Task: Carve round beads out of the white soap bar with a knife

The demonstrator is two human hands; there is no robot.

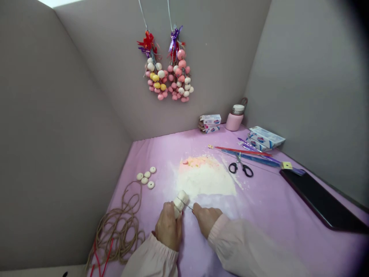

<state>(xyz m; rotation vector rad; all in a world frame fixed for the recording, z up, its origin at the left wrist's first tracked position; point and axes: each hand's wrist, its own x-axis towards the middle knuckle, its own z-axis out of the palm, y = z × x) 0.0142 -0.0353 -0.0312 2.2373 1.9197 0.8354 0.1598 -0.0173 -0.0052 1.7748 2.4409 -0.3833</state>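
Note:
My left hand (169, 225) is closed around a white soap-like block (180, 201) that stands tilted on the pink table cloth (259, 207). A thin thread or wire (186, 204) crosses the block's middle. My right hand (206, 218) pinches the thread's right end, close beside the block. Just beyond the block lies a heap of white shavings (204, 177) with a yellow-pink patch at its far edge. Several small white round beads (146, 176) lie to the left of the heap.
A coil of brown cord (121, 227) lies at the near left. Black scissors (240, 167), coloured sticks (248, 154), soap boxes (266, 137), a pink jar (235, 117) and a dark tablet (319, 200) sit on the right. Two bead bunches (168, 73) hang on the wall.

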